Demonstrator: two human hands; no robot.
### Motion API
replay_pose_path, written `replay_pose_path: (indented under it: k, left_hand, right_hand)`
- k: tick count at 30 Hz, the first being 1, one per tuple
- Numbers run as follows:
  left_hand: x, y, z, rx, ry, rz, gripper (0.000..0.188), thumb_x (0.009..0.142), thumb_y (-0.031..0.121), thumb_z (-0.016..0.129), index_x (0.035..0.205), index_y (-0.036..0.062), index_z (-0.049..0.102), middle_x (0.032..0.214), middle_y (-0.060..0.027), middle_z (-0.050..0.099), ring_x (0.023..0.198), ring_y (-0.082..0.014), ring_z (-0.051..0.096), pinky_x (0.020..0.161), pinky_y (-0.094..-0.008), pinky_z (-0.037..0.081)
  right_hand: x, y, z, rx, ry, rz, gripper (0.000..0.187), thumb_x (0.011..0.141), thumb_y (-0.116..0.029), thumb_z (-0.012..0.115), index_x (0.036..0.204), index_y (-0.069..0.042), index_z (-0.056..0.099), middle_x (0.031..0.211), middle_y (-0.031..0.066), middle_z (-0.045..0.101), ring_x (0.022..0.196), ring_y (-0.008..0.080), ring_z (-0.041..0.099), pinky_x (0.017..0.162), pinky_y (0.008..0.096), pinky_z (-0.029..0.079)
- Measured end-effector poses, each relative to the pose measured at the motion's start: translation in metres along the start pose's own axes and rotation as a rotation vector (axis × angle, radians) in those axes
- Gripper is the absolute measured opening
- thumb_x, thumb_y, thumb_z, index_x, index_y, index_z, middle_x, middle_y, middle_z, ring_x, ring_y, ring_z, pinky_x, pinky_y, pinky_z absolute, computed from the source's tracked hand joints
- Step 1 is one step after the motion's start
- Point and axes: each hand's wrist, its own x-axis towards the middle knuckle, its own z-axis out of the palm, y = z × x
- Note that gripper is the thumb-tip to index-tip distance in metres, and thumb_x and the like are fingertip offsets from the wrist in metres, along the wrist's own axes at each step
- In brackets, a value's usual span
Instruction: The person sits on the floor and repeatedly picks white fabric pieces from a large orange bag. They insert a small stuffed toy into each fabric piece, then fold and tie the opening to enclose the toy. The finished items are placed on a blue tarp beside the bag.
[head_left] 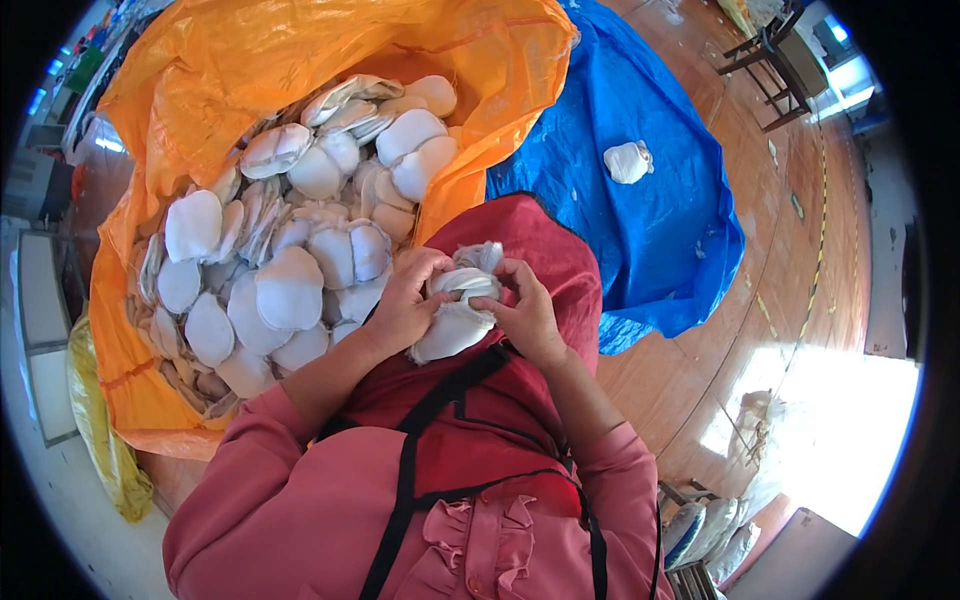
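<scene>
Above my lap, my left hand point(408, 300) and my right hand point(525, 308) both grip a bundle of white fabric pads point(456, 330). The fingers of each hand are closed on the bundle from either side, thumbs pressed in at its middle. A twisted whitish strip or cloth end sticks up at its top. Beneath it lies my dark red apron point(540, 250). Close to my left hand, many loose white and beige oval pads point(290, 288) fill a large orange sack point(170, 120), some in stacks.
A blue tarp or sack point(640, 240) spreads on the floor to the right, with one white bundle point(628, 162) on it. Farther right stands a wooden chair point(775, 65). A yellow bag point(98, 430) lies at the left; filled bags point(715, 535) sit at the lower right.
</scene>
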Motion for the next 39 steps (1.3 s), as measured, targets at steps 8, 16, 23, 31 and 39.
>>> replay_pose_path:
  k: [8, 16, 23, 31, 39]
  left_hand:
    - [-0.006, -0.007, -0.003, -0.212, 0.029, -0.143, 0.032, 0.081, -0.010, 0.065, 0.109, 0.0029, 0.057, 0.104, -0.0103, 0.058, 0.098, -0.0246, 0.060, 0.086, -0.0319, 0.048]
    - [-0.003, -0.009, -0.008, -0.047, 0.034, -0.018, 0.032, 0.080, -0.011, 0.063, 0.109, 0.0022, 0.057, 0.106, -0.0110, 0.056, 0.096, -0.0240, 0.059, 0.081, -0.0300, 0.047]
    - [-0.010, -0.005, -0.021, -0.070, -0.028, 0.051, 0.032, 0.081, -0.009, 0.066, 0.111, 0.0027, 0.061, 0.107, -0.0117, 0.059, 0.096, -0.0238, 0.060, 0.078, -0.0303, 0.048]
    - [0.024, 0.016, -0.043, -0.071, -0.295, -0.343, 0.028, 0.083, 0.001, 0.075, 0.109, 0.0002, 0.063, 0.106, -0.0082, 0.062, 0.098, -0.0181, 0.063, 0.085, -0.0314, 0.052]
    - [0.008, 0.013, -0.042, 0.077, -0.265, -0.179, 0.045, 0.078, 0.002, 0.080, 0.118, 0.0022, 0.059, 0.110, -0.0090, 0.059, 0.102, -0.0233, 0.061, 0.088, -0.0337, 0.050]
  right_hand:
    - [0.013, -0.015, 0.006, -0.048, -0.070, -0.077, 0.046, 0.078, -0.007, 0.083, 0.111, -0.003, 0.051, 0.101, 0.0068, 0.060, 0.094, 0.0143, 0.059, 0.088, 0.0312, 0.049]
    - [0.027, -0.023, 0.020, -0.084, -0.056, -0.026, 0.043, 0.076, -0.008, 0.083, 0.104, -0.003, 0.050, 0.092, 0.0095, 0.059, 0.084, 0.0194, 0.059, 0.077, 0.0332, 0.049]
    - [0.035, -0.022, 0.019, -0.153, -0.114, 0.019, 0.036, 0.076, -0.003, 0.081, 0.098, -0.004, 0.052, 0.086, 0.0082, 0.059, 0.079, 0.0171, 0.058, 0.070, 0.0321, 0.049]
    - [0.034, -0.018, 0.028, -0.162, -0.053, -0.038, 0.029, 0.072, 0.000, 0.073, 0.093, -0.003, 0.053, 0.091, 0.0149, 0.060, 0.085, 0.0304, 0.061, 0.075, 0.0380, 0.050]
    - [0.029, -0.026, 0.007, 0.050, -0.319, 0.092, 0.028, 0.086, -0.002, 0.070, 0.112, -0.002, 0.060, 0.106, 0.0100, 0.064, 0.101, 0.0198, 0.064, 0.088, 0.0330, 0.051]
